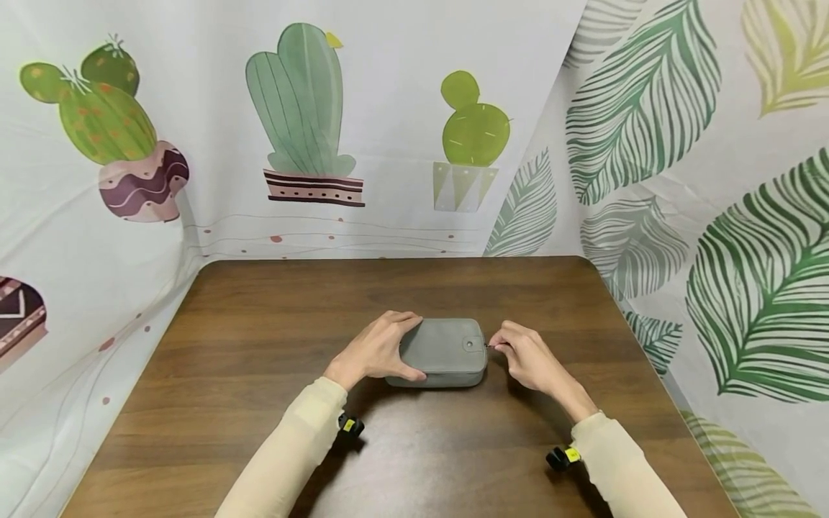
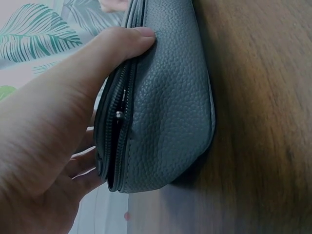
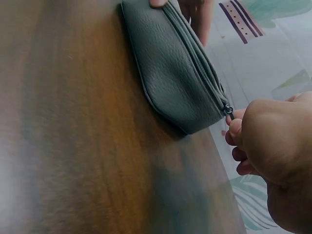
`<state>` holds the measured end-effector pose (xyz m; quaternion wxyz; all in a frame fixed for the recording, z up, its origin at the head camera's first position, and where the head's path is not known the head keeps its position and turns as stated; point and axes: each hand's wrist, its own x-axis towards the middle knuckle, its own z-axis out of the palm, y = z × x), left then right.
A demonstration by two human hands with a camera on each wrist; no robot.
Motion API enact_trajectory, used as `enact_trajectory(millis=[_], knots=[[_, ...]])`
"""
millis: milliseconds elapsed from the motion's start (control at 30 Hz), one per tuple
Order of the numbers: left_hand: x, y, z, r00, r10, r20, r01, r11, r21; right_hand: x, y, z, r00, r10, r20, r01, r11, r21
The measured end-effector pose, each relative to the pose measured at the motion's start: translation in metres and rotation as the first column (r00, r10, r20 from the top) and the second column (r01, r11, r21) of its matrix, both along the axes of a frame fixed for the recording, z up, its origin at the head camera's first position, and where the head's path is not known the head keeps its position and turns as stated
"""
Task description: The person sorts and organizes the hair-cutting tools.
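Note:
A grey pebbled-leather zip pouch point(image 1: 440, 347) lies flat on the wooden table, its snap button point(image 1: 469, 344) near the right end of the top. My left hand point(image 1: 377, 348) grips its left end, thumb along the front side and fingers over the far side. At the opposite end, my right hand point(image 1: 529, 358) pinches the zipper pull point(image 3: 231, 113) between thumb and forefinger. In the left wrist view the zipper teeth point(image 2: 109, 146) are parted at the left end, showing a dark slit. A small metal piece point(image 2: 119, 115) shows inside that slit.
The brown wooden table point(image 1: 414, 453) extends around the pouch on every side. Behind it hangs a white cloth point(image 1: 395, 108) printed with cacti, and a leaf-printed cloth point(image 1: 654, 144) hangs at the right. Each sleeve carries a small black wrist device point(image 1: 558, 459).

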<state>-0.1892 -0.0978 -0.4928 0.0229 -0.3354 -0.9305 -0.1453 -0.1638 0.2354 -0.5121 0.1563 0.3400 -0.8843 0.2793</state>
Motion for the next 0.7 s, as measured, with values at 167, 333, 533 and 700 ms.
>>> enact_trajectory(millis=[167, 333, 533, 700], knots=[[-0.001, 0.000, 0.001, 1.000, 0.003, -0.004, -0.003, 1.000, 0.016, 0.015, 0.000, 0.003, 0.999, 0.029, -0.021, -0.029, 0.999, 0.021], [-0.002, 0.001, 0.001, 1.000, 0.001, 0.003, -0.001, 1.000, 0.028, 0.027, -0.002, 0.004, 0.999, 0.033, -0.036, -0.031, 0.998, 0.048], [-0.002, 0.002, -0.001, 1.000, -0.005, 0.006, 0.004, 0.999, 0.038, 0.038, -0.007, 0.005, 0.998, 0.046, -0.050, -0.045, 0.999, 0.027], [-0.002, 0.003, -0.001, 1.000, -0.003, 0.001, 0.003, 1.000, 0.026, 0.044, -0.011, 0.005, 0.994, 0.063, -0.090, -0.065, 0.998, -0.014]])
